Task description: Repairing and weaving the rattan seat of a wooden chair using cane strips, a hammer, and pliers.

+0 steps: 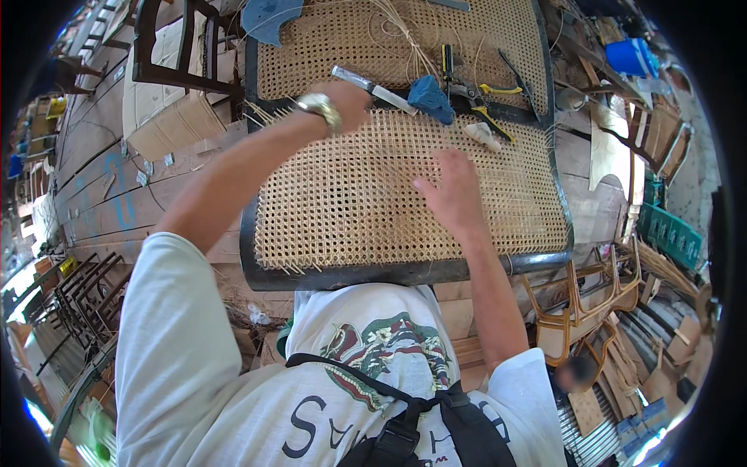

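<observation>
A woven cane panel (350, 202) in a dark wooden frame (412, 272) lies in front of me, with a second cane section (327, 62) beyond the crossbar. My left hand (352, 105), wearing a wristwatch, is above the crossbar at the left, beside a tool with a silver end and white handle (393, 99). Its fingers are curled or hidden, and I cannot tell whether it grips anything. Over the right half of the near panel, my right hand (455, 191) has its thumb and fingers apart and holds nothing.
On the frame lie a blue cloth (430, 100), yellow-and-black pliers (492, 123), a screwdriver (447, 61), a pale crumpled piece (482, 137) and loose cane strands (405, 31). A dark chair frame (187, 54) and cardboard box (171, 117) stand left; wooden chairs (583, 303) stand right.
</observation>
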### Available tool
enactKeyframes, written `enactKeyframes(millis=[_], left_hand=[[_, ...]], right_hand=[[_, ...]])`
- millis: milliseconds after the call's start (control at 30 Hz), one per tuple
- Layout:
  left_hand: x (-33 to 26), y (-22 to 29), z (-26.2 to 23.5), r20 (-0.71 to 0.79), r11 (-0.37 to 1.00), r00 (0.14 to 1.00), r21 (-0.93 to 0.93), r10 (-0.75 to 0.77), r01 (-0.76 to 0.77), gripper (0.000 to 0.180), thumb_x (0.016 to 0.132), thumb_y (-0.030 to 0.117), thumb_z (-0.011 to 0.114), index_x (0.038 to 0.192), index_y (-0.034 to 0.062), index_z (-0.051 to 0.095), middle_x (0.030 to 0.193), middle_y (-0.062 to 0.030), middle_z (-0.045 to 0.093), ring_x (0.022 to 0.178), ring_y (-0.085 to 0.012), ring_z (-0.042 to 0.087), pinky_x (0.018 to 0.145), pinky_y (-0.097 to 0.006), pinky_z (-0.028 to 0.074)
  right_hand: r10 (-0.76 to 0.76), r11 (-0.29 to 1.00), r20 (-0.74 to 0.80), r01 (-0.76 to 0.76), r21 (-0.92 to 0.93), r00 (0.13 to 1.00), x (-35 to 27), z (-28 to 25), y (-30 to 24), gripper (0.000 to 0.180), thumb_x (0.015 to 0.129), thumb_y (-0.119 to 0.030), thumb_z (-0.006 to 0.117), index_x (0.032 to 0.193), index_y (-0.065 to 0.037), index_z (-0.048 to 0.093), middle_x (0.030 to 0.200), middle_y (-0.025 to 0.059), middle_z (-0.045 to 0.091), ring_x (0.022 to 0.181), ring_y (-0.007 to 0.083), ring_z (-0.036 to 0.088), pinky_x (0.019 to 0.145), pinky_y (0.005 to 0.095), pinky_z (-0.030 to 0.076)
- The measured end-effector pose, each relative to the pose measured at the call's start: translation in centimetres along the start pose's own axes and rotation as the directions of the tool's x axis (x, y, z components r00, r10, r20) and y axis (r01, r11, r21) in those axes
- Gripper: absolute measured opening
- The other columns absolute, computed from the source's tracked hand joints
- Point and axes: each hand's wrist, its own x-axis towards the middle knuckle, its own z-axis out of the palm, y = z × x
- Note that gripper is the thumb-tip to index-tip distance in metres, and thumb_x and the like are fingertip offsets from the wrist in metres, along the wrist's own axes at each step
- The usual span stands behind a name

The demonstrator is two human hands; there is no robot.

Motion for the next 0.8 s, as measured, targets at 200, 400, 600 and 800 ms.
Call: enactKeyframes(millis=[200,400,600,800], left_hand=[[-2.2,-0.9,-4.4,-0.032,0.997,0.999,-0.073,-0.027,0.025,0.035,0.092,0.043,0.063,0.100,0.0088,0.069,0.097,-0.0136,0.069,0.092,-0.0301,0.069,0.078,-0.043,0.055],[-0.7,5.8,3.3,-0.068,0.944,0.943,-0.032,0.327,-0.329,0.025,0.092,0.027,0.065,0.098,0.0032,0.064,0.106,-0.0171,0.061,0.092,-0.0337,0.065,0.081,-0.046,0.053],[1.0,6.8,2.6,0.115,0.968,0.964,-0.113,0.238,-0.225,0.036,0.089,0.037,0.068,0.097,0.0029,0.064,0.099,-0.0203,0.066,0.095,-0.0353,0.065,0.080,-0.046,0.052],[2.2,4.0,3.4,0.078,0.940,0.968,-0.270,0.238,-0.209,0.051,0.083,0.053,0.069,0.076,0.0026,0.065,0.075,-0.0186,0.067,0.071,-0.0368,0.066,0.066,-0.046,0.051]], right_hand=[[0.090,0.994,-0.233,-0.101,-0.038,0.968,-3.6,0.4,0.9,0.045,0.077,-0.034,0.080,0.111,-0.007,0.067,0.114,0.0123,0.055,0.116,0.0322,0.047,0.101,0.0463,0.038],[0.106,0.992,-0.165,-0.093,0.084,0.981,-1.1,2.3,2.5,0.026,0.081,-0.024,0.076,0.101,-0.008,0.069,0.102,0.0089,0.059,0.101,0.0298,0.052,0.091,0.0432,0.042],[0.057,0.970,-0.118,-0.027,0.242,0.991,-1.6,1.3,3.0,0.015,0.083,-0.012,0.072,0.098,-0.010,0.071,0.092,0.0080,0.061,0.092,0.0286,0.055,0.087,0.0390,0.046],[0.143,0.903,0.092,-0.167,0.396,0.986,-0.8,0.0,3.1,0.019,0.082,-0.014,0.074,0.099,-0.009,0.070,0.091,0.0070,0.060,0.091,0.0259,0.056,0.083,0.0371,0.048]])
